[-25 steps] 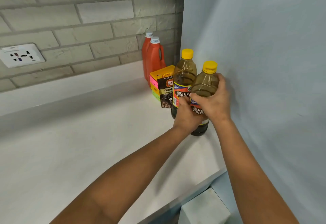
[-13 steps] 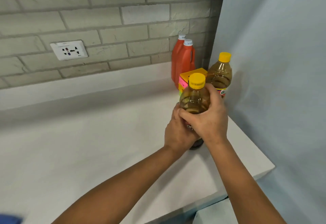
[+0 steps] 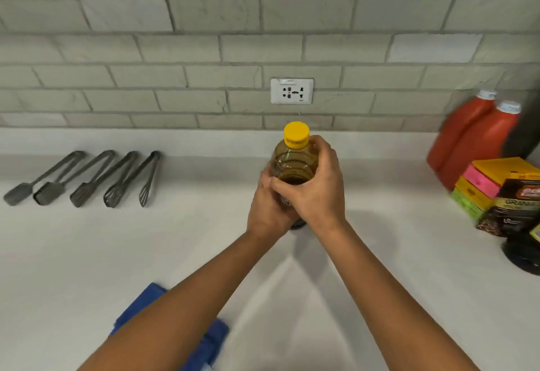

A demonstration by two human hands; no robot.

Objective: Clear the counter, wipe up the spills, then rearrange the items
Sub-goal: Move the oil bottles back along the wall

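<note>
Both my hands wrap bottle (image 3: 295, 163): left hand (image 3: 270, 210) low, right hand (image 3: 314, 189) higher, fingers (image 3: 323, 148) curled round shoulder for steadiness. Bottle upright, mid surface (image 3: 87, 253), toward back edge. Tongs (image 3: 84, 177) lined along back left; cloth (image 3: 175, 327) near front edge.

Behind your counter (image 3: 87, 253) you've got a grey brick wall (image 3: 175, 49) with a white socket (image 3: 292, 91) just above the back edge, about mid-way along. A row of grey tongs (image 3: 108, 175) lies side by side near the back-left. Over at the right end, two red jugs (image 3: 479, 142) stand touching by the wall, with stacked bright boxes (image 3: 482, 183) and a dark pouch (image 3: 514, 210) in front.
</note>
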